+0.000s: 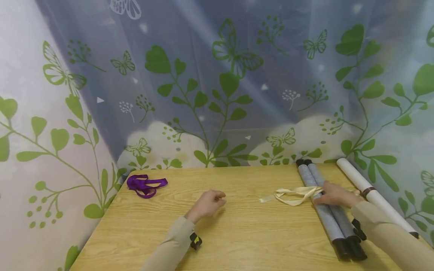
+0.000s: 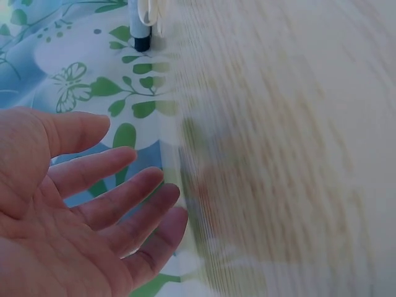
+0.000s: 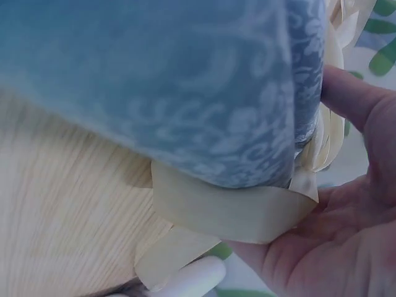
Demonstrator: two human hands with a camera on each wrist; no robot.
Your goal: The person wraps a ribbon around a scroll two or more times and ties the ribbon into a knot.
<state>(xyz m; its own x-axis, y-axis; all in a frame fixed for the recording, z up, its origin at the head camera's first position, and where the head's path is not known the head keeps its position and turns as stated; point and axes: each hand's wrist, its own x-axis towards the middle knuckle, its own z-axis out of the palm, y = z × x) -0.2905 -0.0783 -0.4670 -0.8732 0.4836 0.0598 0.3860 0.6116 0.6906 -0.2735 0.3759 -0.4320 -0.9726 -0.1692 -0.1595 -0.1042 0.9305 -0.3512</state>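
Note:
My right hand [image 1: 337,194] grips a pair of blue-grey patterned scrolls [image 1: 325,210] with black end knobs, lying side by side. A cream ribbon [image 1: 295,195] crosses them, its loop spread on the table to their left. In the right wrist view the thumb is against the side of the scrolls [image 3: 229,111], and the ribbon [image 3: 235,210] passes under them along the palm; most fingers are hidden behind. My left hand [image 1: 207,205] hovers over the middle of the table, holding nothing. Its fingers [image 2: 142,192] are relaxed and slightly bent in the left wrist view.
A bundled purple ribbon [image 1: 145,185] lies at the table's far left corner. Along the right edge lies a white roll [image 1: 359,177] with a brown band round it. Printed curtains [image 1: 203,94] hang right behind and beside the wooden table [image 1: 237,233].

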